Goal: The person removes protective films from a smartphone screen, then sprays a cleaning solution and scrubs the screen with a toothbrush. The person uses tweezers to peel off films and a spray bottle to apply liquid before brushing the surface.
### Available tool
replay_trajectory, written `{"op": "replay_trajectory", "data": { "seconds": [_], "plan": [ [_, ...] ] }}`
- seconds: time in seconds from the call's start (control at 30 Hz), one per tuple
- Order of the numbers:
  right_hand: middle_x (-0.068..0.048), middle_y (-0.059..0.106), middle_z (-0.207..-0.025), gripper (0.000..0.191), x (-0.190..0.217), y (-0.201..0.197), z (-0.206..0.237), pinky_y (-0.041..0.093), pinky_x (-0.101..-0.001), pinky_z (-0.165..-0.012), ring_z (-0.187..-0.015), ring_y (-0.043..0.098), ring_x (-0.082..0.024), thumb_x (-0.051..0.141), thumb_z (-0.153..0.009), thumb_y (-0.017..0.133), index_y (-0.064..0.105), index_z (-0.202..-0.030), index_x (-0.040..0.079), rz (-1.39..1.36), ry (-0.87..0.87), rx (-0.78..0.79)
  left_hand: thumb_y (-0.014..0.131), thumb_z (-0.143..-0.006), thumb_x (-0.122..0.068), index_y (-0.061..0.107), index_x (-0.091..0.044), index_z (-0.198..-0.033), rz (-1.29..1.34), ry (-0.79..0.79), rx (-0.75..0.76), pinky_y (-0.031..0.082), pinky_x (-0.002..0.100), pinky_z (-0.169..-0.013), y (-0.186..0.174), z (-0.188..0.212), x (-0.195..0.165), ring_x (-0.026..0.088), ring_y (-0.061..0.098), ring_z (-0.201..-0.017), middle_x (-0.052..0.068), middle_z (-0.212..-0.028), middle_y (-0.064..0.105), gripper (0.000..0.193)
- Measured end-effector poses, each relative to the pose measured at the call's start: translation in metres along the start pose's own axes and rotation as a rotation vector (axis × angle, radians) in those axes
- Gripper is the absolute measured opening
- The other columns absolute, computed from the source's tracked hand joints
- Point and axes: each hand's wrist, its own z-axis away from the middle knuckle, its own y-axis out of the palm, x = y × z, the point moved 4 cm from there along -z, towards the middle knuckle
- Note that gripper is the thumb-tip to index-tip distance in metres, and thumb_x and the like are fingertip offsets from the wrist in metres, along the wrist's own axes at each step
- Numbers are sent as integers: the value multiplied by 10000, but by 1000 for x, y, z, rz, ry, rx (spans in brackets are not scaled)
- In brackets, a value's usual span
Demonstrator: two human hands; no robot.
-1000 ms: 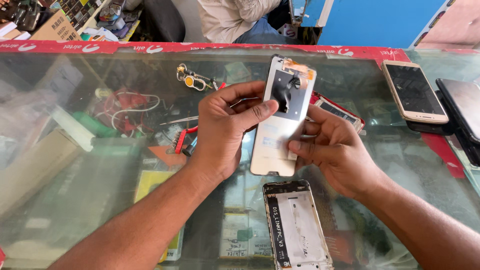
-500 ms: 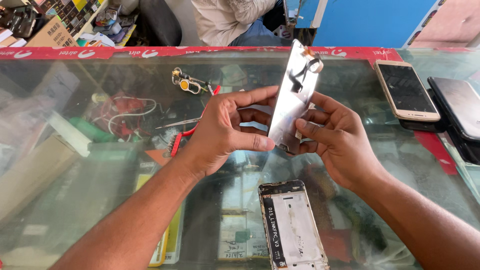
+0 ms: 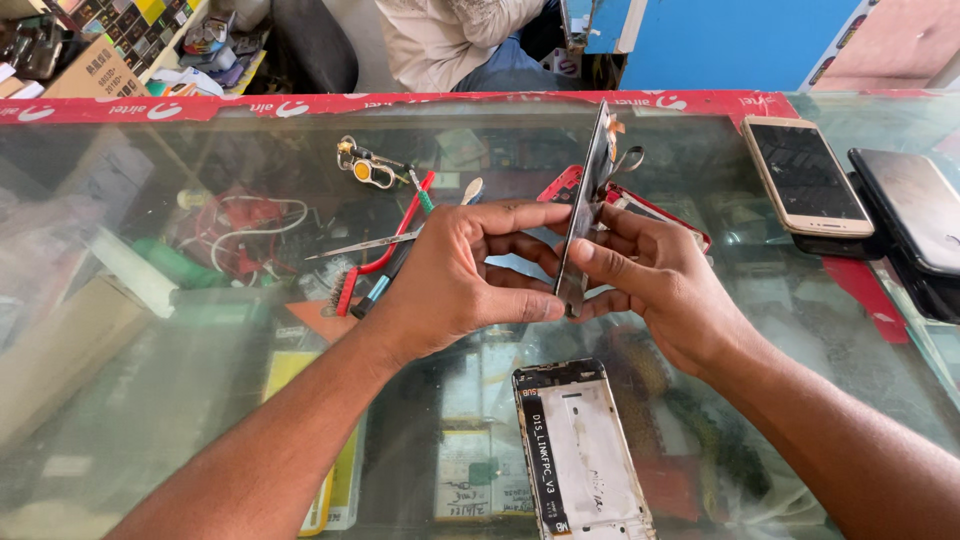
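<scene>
Both my hands hold a thin phone display panel [image 3: 588, 195] edge-on above the glass counter [image 3: 180, 420]. My left hand [image 3: 462, 275] pinches its lower left side between thumb and fingers. From the right, my right hand [image 3: 655, 285] grips the panel, fingers flat against its face. A short flex ribbon [image 3: 628, 160] hangs off the panel's top. Just below my hands, a white phone frame [image 3: 580, 455] lies flat on the glass.
Tweezers [image 3: 365, 243], a red-handled tool [image 3: 385, 255] and a small metal part [image 3: 368, 168] lie left of my hands. A gold phone [image 3: 808, 180] and a dark phone [image 3: 915, 210] rest at the right. A seated person [image 3: 450, 40] is beyond the counter's red edge.
The display panel has been turned from facing me to edge-on. Both hands kept hold and shifted slightly lower in view.
</scene>
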Motion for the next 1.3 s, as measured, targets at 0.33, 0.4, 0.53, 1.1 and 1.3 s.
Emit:
{"op": "replay_trajectory", "data": {
  "seconds": [0.33, 0.4, 0.53, 1.1, 1.3],
  "plan": [
    [-127, 696, -1212, 565, 2, 4, 2, 646, -387, -776, -988, 724, -192, 252, -883, 683, 568, -1359, -29, -1, -23, 45, 863, -701, 8, 641, 27, -1366, -4, -27, 23, 687, 298, -867, 4, 2, -2, 136, 755, -952, 112, -1061, 772, 701],
    [-134, 691, -1216, 558, 1, 3, 2, 649, -398, -783, -994, 726, -204, 253, -881, 674, 566, -1350, -30, -1, -13, 49, 867, -698, 7, 646, 25, -1360, -11, -18, 27, 686, 299, -865, 4, 2, -2, 133, 750, -958, 111, -1060, 769, 698],
    [-147, 678, -1222, 565, 0, 2, 2, 641, -396, -792, -1016, 713, -199, 255, -887, 666, 561, -1358, -39, -3, -30, 66, 863, -701, 6, 651, 22, -1357, -15, -9, 29, 686, 300, -864, 5, 1, 0, 128, 747, -959, 106, -1053, 770, 690],
    [-134, 667, -1236, 566, -6, -4, -1, 603, -415, -808, -1037, 698, -204, 227, -889, 606, 546, -1379, -50, -113, -33, 91, 865, -705, 24, 621, 3, -1366, 52, 33, -5, 683, 303, -865, 5, -1, 2, 122, 703, -967, 75, -1130, 706, 705],
    [-116, 664, -1249, 536, -9, -4, -2, 602, -431, -851, -1030, 703, -210, 157, -887, 561, 545, -1384, -42, -198, -33, 92, 865, -714, 27, 590, -42, -1396, 53, 72, -7, 640, 296, -866, 7, 1, 0, 116, 663, -987, 60, -1254, 625, 739]
  ]
}}
